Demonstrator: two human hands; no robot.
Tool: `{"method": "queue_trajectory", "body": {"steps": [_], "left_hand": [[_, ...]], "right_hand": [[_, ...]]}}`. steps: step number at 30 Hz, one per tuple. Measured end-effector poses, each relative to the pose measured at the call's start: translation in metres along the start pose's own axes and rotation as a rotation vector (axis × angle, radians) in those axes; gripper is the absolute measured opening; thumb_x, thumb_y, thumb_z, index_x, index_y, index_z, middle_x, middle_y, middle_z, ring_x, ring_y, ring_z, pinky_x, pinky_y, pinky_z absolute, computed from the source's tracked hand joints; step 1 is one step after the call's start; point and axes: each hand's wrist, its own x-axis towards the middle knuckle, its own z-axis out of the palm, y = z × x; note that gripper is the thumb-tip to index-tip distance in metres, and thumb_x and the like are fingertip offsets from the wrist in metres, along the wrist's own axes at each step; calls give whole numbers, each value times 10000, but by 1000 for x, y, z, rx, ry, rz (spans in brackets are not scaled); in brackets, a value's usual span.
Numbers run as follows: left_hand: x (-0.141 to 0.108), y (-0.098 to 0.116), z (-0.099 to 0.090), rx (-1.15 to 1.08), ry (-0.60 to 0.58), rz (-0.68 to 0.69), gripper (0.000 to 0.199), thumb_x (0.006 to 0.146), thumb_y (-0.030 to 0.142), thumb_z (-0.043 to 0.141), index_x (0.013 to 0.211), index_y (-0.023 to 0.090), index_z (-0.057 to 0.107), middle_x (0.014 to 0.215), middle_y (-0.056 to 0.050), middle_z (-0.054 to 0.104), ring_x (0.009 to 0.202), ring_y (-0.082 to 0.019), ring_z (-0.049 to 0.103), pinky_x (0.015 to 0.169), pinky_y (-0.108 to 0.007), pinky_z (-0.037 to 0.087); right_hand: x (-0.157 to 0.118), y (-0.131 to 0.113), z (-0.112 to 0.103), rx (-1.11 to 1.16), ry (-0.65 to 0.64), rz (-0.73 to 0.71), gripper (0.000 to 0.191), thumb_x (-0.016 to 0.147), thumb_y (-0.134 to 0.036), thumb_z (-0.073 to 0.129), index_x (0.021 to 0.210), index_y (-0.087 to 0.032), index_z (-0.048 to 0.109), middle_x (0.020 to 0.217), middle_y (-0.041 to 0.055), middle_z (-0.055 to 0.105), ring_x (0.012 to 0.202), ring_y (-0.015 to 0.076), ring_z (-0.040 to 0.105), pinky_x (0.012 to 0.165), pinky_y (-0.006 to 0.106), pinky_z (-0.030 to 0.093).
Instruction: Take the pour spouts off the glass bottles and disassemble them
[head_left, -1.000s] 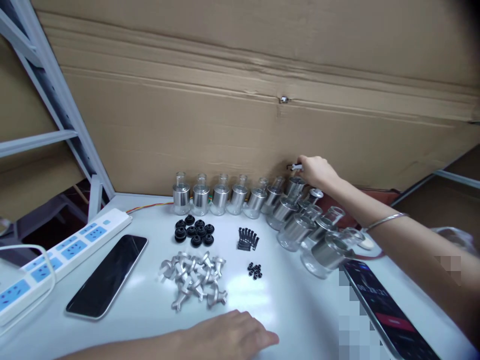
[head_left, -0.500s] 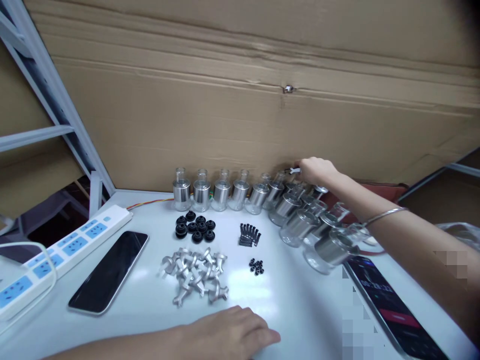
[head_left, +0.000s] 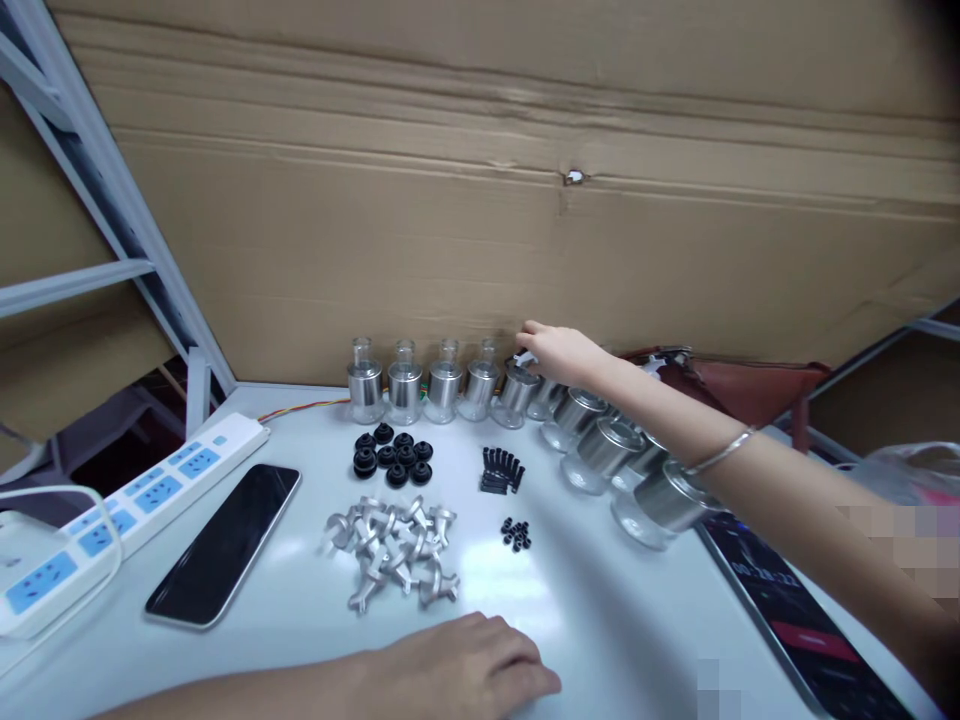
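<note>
My right hand (head_left: 561, 352) reaches to the back of the table, fingers pinched on a small silver-and-black piece (head_left: 523, 357) whose exact kind I cannot make out. It is at the top of a glass bottle with a metal sleeve (head_left: 517, 391); whether it touches the glass I cannot tell. My left hand (head_left: 469, 665) rests at the front edge, fingers stretched out and thumb apart, holding nothing. Beyond it lie a heap of silver metal fittings (head_left: 397, 545), several round black caps (head_left: 395, 455), short black sticks (head_left: 501, 470) and tiny black rings (head_left: 516, 534).
More sleeved glass bottles (head_left: 606, 445) stand in a row along the cardboard wall (head_left: 360, 240) and down the right. On the left lie a power strip (head_left: 142, 505) and a dark phone (head_left: 225, 545). A lit phone (head_left: 795, 610) and a red-brown bag (head_left: 757, 395) are at the right.
My right hand has moved left along the back bottles with the small piece, from the right cluster to the bottle nearer the middle. My left hand has stayed in place.
</note>
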Motion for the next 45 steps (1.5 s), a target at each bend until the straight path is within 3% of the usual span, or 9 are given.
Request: {"method": "queue_trajectory", "body": {"steps": [9, 13, 15, 18, 21, 27, 34, 40, 45], "left_hand": [[1, 5, -11, -126, -70, -55, 472, 857, 192, 598, 1296, 123, 439, 1209, -175, 616, 1033, -276, 629, 942, -384, 509], [-3, 6, -13, -350, -47, -155, 560, 839, 193, 595, 1345, 153, 361, 1264, -177, 570, 1139, -298, 579, 995, -425, 478], [-4, 5, -15, -525, -13, -250, 646, 820, 208, 615, 1378, 197, 291, 1259, -150, 561, 1135, -274, 579, 994, -421, 479], [-4, 4, -18, -759, 71, -375, 701, 792, 217, 632, 1372, 212, 237, 1220, -135, 557, 1062, -240, 610, 962, -429, 490], [-3, 3, -21, -913, 124, -435, 540, 814, 240, 607, 1275, 185, 332, 1163, -132, 556, 994, -226, 633, 912, -436, 506], [-3, -1, -21, -1000, 154, -415, 349, 918, 353, 521, 1188, 154, 425, 1126, -138, 572, 969, -221, 629, 886, -429, 501], [-2, -6, -26, -1185, 157, -407, 602, 829, 701, 507, 1021, 132, 534, 945, -106, 609, 865, -220, 619, 808, -377, 480], [-1, -8, -20, -1374, 247, -429, 646, 792, 762, 486, 989, 147, 459, 787, -47, 624, 594, -134, 613, 563, -230, 384], [2, -8, -14, -1344, 261, -534, 576, 804, 729, 509, 886, 164, 430, 710, -23, 584, 494, -93, 544, 505, -210, 389]], "right_hand": [[-19, -31, -5, -27, 232, 65, 164, 879, -246, 545, 968, -127, 614, 1193, 194, 533, 1126, 342, 465, 924, 459, 356], [-58, -79, -2, 328, 586, 51, 106, 850, -264, 542, 824, -166, 574, 936, 133, 525, 885, 270, 487, 737, 389, 428], [-81, -104, 6, 513, 623, -54, 108, 869, -240, 505, 787, -190, 554, 809, 81, 493, 768, 229, 471, 639, 347, 418], [-110, -133, 24, 827, 527, -271, 112, 894, -180, 468, 840, -191, 566, 722, 33, 512, 652, 171, 484, 578, 293, 421], [-126, -147, 39, 1028, 444, -317, 106, 899, -182, 477, 921, -190, 580, 762, 42, 590, 656, 164, 541, 586, 281, 455], [-138, -147, 44, 1335, 337, -163, 117, 894, -231, 559, 1004, -202, 586, 871, 50, 689, 767, 165, 653, 696, 268, 524], [-144, -138, 37, 1662, 53, -146, 35, 870, -202, 627, 875, -182, 655, 825, 33, 708, 738, 148, 667, 694, 252, 529], [-142, -132, 35, 1580, 125, -331, 118, 869, -167, 645, 796, -176, 737, 1025, 98, 648, 1002, 185, 629, 838, 295, 532], [-144, -135, 39, 1428, 226, -388, 180, 918, -153, 563, 1031, -177, 701, 1087, 113, 689, 966, 169, 668, 845, 286, 541]]}}
